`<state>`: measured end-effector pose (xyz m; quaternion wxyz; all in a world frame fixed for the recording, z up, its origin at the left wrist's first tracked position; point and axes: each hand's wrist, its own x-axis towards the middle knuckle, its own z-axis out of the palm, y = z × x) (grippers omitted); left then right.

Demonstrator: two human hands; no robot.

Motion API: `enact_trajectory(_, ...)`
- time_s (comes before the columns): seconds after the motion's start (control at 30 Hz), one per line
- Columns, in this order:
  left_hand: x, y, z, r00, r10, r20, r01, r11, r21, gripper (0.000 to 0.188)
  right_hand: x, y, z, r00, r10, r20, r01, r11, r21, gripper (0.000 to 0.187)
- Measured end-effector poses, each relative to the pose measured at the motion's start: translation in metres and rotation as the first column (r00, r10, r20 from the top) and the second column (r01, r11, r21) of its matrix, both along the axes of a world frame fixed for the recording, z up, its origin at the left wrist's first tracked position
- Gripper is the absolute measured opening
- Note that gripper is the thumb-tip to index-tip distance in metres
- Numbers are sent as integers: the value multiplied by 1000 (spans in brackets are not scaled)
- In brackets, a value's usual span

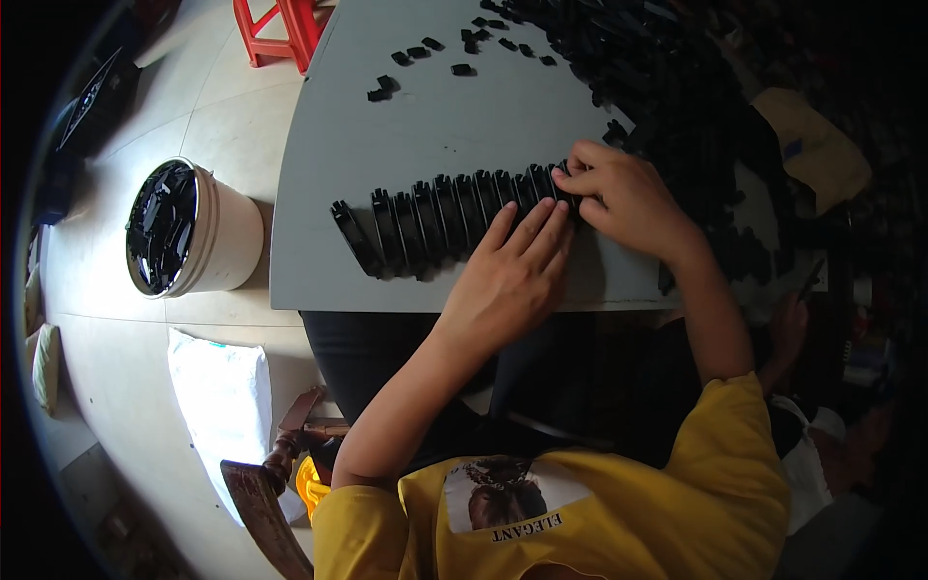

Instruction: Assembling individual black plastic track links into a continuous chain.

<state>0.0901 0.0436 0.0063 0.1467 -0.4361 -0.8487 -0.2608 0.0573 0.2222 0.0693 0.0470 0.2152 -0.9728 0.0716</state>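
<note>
Long black plastic strips [423, 220] with notched ends stand side by side in a row on the grey table. The leftmost strip [357, 242] leans at a slant, a little apart from the others. My left hand [510, 269] lies over the right part of the row, its fingers stretched out and resting on the strips. At the row's right end my right hand [623, 196] is closed, with thumb and fingertips pinching a black plastic strip there. The fingers cover most of that strip.
Small black clips [464, 70] lie scattered toward the table's far side. A large heap of black parts [667, 77] covers the right. Left of the table stand a white bucket [227, 232] full of black pieces, a white sack [222, 396] and a red stool [280, 43].
</note>
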Motion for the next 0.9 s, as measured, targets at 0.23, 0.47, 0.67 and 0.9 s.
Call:
enact_trajectory(0.23,2,1,0,1000,-5,-26,6,999,45,43,-128,41,-47,950,-206,-233,132,945,-299,25)
enact_trajectory(0.47,3,-3,-7,990,73,-118,-52,983,174,31,-108,16,-35,904,-386,-185,386,922,-38,15)
enact_trajectory(0.67,3,-3,-8,985,100,-139,-73,980,187,27,-21,-6,-10,957,-279,76,280,824,-494,12)
enact_trajectory(0.9,1,0,-10,983,97,-157,-67,980,186,27,6,-15,-21,993,-104,-61,70,908,-413,17)
